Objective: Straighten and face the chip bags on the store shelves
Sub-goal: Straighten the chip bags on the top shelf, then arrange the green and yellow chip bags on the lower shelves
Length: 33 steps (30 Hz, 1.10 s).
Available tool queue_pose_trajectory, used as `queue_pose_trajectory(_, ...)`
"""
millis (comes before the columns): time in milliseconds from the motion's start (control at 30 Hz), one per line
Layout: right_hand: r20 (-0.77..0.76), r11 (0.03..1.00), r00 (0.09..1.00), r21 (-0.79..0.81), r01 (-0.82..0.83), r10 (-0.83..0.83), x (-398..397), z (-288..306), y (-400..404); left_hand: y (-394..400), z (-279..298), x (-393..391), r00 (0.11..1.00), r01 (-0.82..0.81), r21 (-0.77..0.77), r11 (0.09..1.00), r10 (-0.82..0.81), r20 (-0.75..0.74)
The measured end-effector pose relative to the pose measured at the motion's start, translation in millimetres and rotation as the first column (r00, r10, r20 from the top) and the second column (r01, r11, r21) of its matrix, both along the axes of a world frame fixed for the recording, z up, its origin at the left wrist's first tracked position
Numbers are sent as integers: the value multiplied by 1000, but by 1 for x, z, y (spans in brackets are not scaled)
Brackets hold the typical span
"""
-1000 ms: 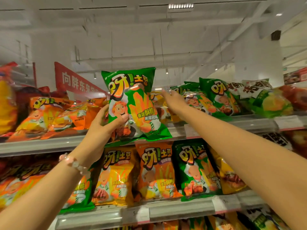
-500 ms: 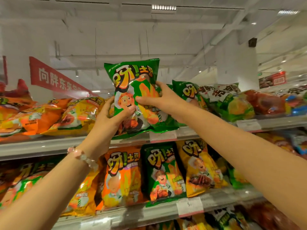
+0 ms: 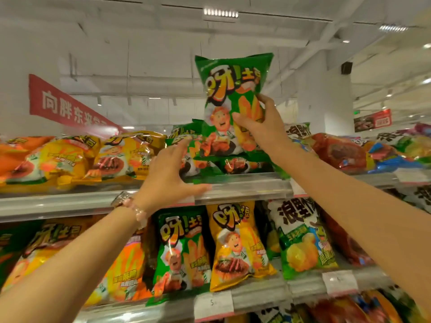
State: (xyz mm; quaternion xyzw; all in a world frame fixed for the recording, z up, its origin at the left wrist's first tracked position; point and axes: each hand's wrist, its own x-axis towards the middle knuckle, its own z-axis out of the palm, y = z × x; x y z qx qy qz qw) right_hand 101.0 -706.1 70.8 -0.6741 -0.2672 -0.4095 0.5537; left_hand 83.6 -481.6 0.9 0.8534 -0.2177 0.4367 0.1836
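A green chip bag (image 3: 229, 96) stands upright, front facing me, above the top shelf (image 3: 245, 186). My right hand (image 3: 261, 127) grips its right side, thumb across the front and fingers behind. Below it lie more green bags (image 3: 235, 164) flat on the top shelf. My left hand (image 3: 168, 176) is spread with straight fingers just left of those bags; its fingertips reach a green bag (image 3: 184, 141) and the thumb lies along the shelf lip. It holds nothing.
Yellow and orange bags (image 3: 112, 155) lie flat on the top shelf at left; red, blue and green bags (image 3: 345, 152) at right. The lower shelf (image 3: 258, 297) holds upright green, yellow and orange bags with price tags along its rail. A red banner (image 3: 70, 106) hangs behind.
My left hand let go of the green bag and dropped to the shelf edge, fingers spread. My right hand alone lifted the bag higher. The view shifted right.
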Motion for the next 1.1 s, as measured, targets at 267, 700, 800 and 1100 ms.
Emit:
queue_pose_trajectory(267, 4, 990, 995, -100, 103, -103, 55, -19, -45, -13, -10, 36, 934, -318, 210, 925, 344, -99)
queue_pose_trajectory(700, -347, 971, 935, -237, -11, -73, 108, -24, -53, -11, -20, 40, 920, -382, 229, 895, 392, 3)
queue_pose_trajectory(800, -320, 970, 944, -243, 0, -80, 111, -28, -52, -10, -21, 40, 920, -382, 229, 895, 391, 8)
queue_pose_trajectory(1100, -165, 939, 957, -288, 185, -239, 92, -40, -48, -22, -24, 22, 945, -327, 165, 931, 325, 34)
